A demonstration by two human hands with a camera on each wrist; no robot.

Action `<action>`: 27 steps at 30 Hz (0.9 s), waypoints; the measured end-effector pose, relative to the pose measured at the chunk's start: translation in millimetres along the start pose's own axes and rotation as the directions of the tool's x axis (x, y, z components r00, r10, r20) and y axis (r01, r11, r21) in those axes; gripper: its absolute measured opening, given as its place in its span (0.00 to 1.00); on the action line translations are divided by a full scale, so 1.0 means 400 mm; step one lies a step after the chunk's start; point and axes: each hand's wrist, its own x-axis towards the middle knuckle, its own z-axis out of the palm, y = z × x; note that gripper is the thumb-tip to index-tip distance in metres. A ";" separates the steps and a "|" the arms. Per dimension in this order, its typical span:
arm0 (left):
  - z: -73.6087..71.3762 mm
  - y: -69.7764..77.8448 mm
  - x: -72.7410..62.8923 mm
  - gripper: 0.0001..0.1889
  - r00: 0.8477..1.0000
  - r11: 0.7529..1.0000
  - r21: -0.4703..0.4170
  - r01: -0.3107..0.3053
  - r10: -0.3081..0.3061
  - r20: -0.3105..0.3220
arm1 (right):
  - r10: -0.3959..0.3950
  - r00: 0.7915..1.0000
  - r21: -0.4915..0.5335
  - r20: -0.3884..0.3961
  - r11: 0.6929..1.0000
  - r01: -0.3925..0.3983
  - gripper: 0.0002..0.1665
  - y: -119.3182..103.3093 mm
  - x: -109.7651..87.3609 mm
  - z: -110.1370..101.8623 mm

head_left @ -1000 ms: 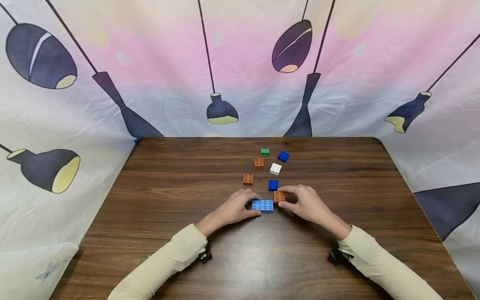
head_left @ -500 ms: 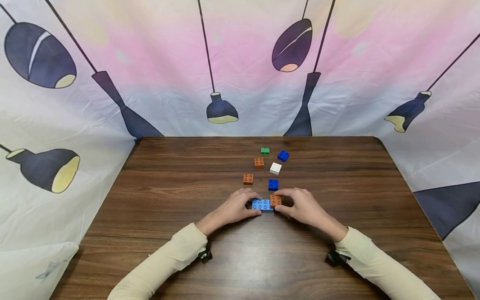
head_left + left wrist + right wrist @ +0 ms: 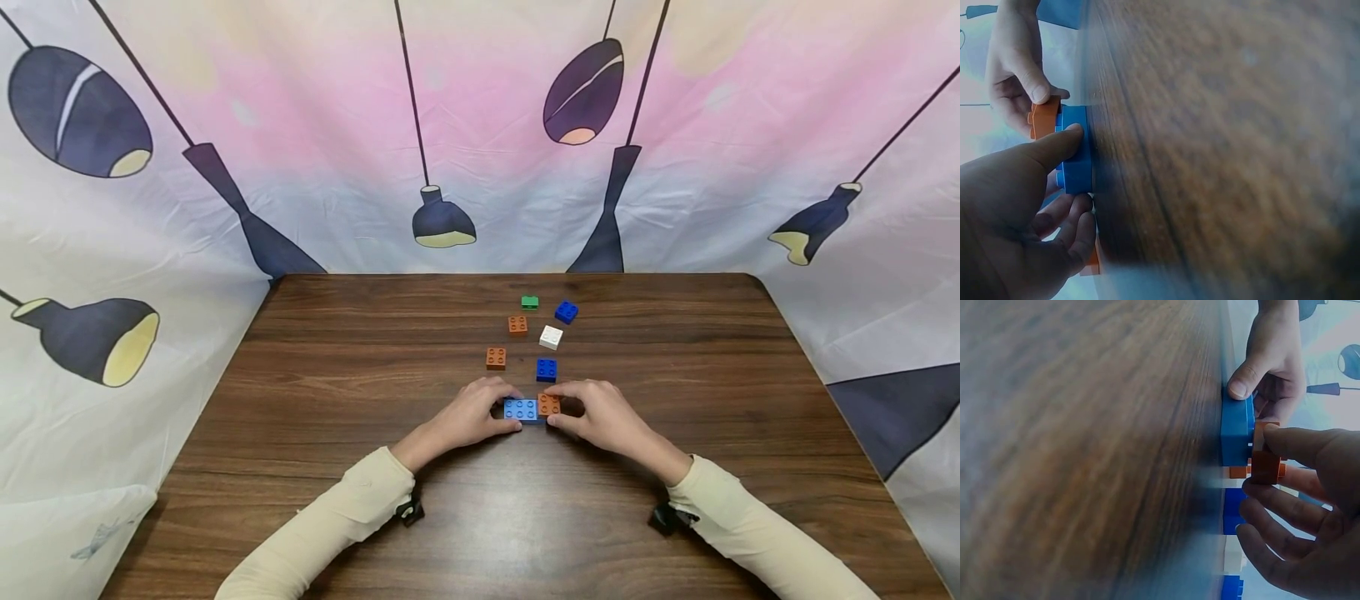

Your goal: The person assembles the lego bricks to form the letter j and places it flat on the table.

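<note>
My left hand [image 3: 467,413] grips the left part of a light blue toy building brick [image 3: 519,409] lying on the table, thumb on the near side. Between the thumb and fingers of my right hand [image 3: 606,412] is a square orange brick [image 3: 549,405]. That orange brick [image 3: 1266,453] sits over the studs at the right end of the light blue brick [image 3: 1235,431] in the right wrist view. In the left wrist view the orange brick [image 3: 1045,119] looks slightly tilted against the light blue one; whether it is fully seated I cannot tell.
Just behind the hands lies a dark blue brick [image 3: 547,370]. Farther back on the wooden table [image 3: 360,350] are two orange bricks, one nearer [image 3: 496,358], a white brick [image 3: 551,337], another dark blue brick [image 3: 566,312] and a green brick [image 3: 529,302].
My right hand has carried the orange brick leftward from beside the light blue brick onto its right end, then slightly lower. The left hand and its brick have stayed in place.
</note>
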 end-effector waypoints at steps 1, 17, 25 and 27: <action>-0.001 0.001 0.000 0.20 1.000 1.000 -0.002 0.002 -0.002 0.002 | -0.003 1.000 -0.004 -0.001 1.000 0.003 0.23 0.000 0.001 0.000; -0.002 0.001 -0.001 0.19 1.000 1.000 -0.007 0.004 -0.004 -0.002 | -0.007 1.000 -0.026 0.020 1.000 0.007 0.22 -0.009 0.011 -0.007; -0.001 0.003 0.000 0.19 1.000 1.000 -0.002 -0.003 0.003 -0.007 | -0.009 0.999 -0.030 0.047 0.999 0.011 0.22 -0.011 0.020 -0.013; -0.001 0.002 0.000 0.19 1.000 1.000 -0.005 0.000 0.000 -0.008 | 0.003 0.998 -0.022 0.055 1.000 -0.002 0.22 -0.013 0.024 -0.014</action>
